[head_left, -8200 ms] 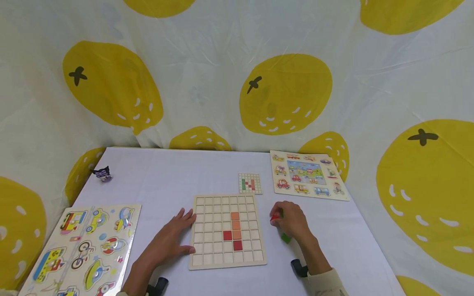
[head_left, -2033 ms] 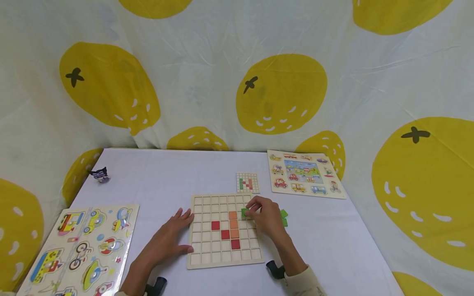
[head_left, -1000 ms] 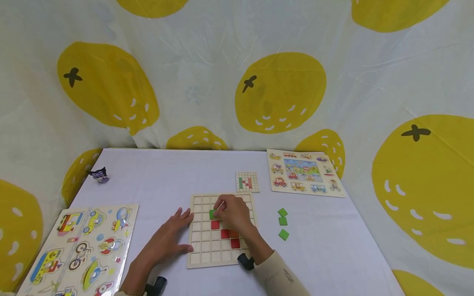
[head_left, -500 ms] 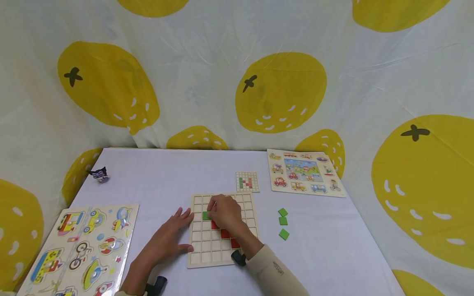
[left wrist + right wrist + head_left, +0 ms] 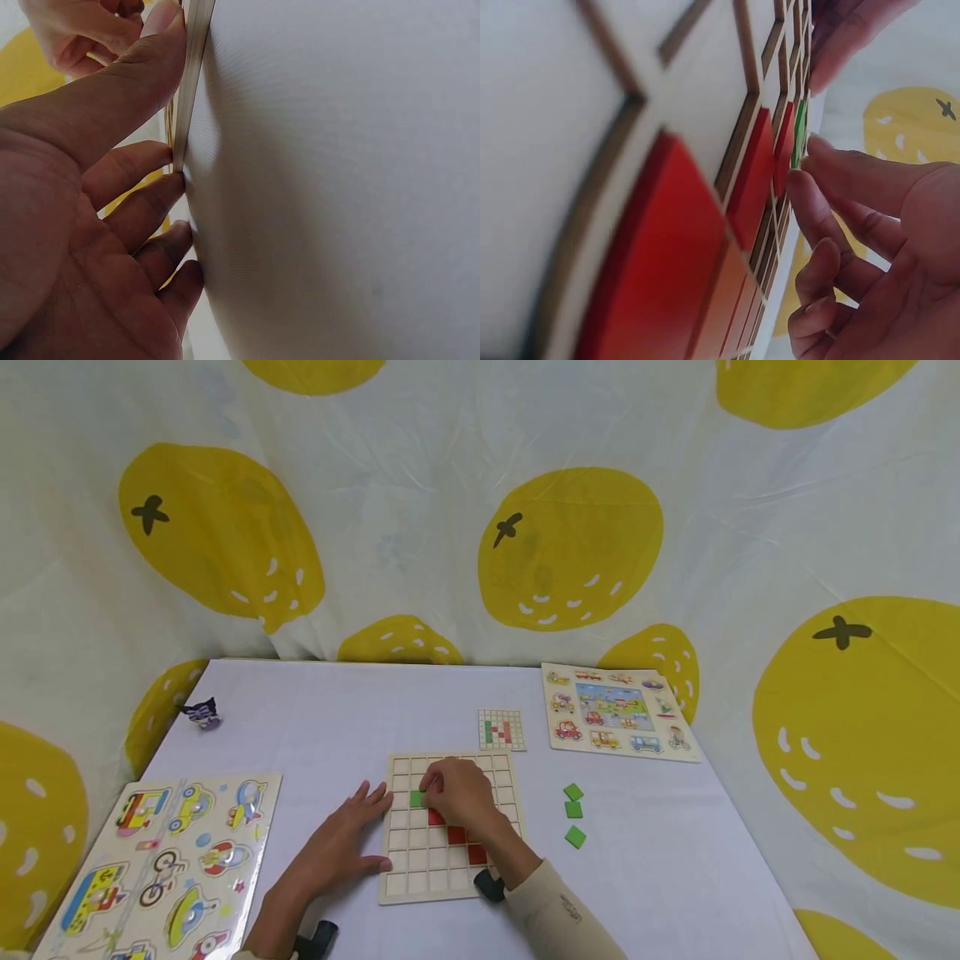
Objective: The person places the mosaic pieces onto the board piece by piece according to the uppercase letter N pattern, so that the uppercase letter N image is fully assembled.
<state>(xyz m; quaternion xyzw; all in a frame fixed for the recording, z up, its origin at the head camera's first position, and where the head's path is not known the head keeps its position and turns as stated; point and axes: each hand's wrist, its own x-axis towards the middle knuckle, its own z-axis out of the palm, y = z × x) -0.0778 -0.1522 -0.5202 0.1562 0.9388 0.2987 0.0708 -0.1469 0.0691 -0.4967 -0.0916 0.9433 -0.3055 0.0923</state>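
Note:
A square wooden grid board (image 5: 408,862) lies on the white table. My right hand (image 5: 463,793) reaches over it, thumb and index finger pinching a green square tile (image 5: 416,798) at a cell in the upper left part. In the right wrist view, fingertips meet the edge of that green tile (image 5: 799,131), low in the grid. A diagonal of red tiles (image 5: 477,854) runs toward the lower right. Orange tiles (image 5: 718,292) show in the right wrist view; my right hand covers them in the head view. My left hand (image 5: 341,839) rests against the board's left edge, fingers spread.
Several loose green tiles (image 5: 573,810) lie right of the board. Behind it is a small pattern card (image 5: 510,718). A vehicle picture board (image 5: 618,747) is at back right, another picture puzzle (image 5: 161,868) at front left, a small dark purple object (image 5: 202,714) at back left.
My right hand has gone from the loose tiles to the board; another red tile now sits there. It then carried the green tile leftward to its cell. My left hand stayed put.

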